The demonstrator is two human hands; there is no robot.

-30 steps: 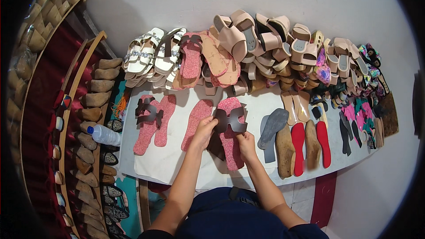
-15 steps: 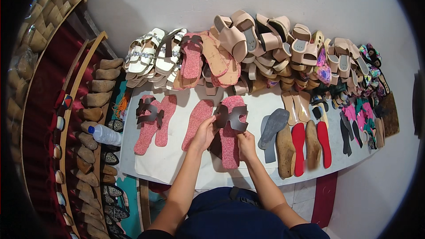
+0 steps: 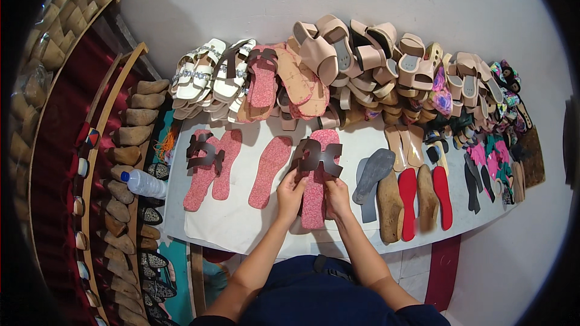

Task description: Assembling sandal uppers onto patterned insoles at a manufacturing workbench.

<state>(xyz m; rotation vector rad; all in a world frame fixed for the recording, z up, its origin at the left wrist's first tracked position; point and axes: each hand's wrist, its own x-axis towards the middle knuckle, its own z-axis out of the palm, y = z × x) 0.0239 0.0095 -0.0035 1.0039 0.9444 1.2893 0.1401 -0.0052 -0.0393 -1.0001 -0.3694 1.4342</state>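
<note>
Looks like strap-fitting, tbh: left fingers and right fingers are pinching the pink sole by the dark strap, so next probably calls for centering that.

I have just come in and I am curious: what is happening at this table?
A person's left hand and right hand hold a pink-patterned sandal sole between them, with a dark brown cutout strap across its far part. A bare pink sole lies to the left on the white sheet. Wooden shoe lasts and red insoles lie to the right, and sandals are heaped along the wall.
</note>
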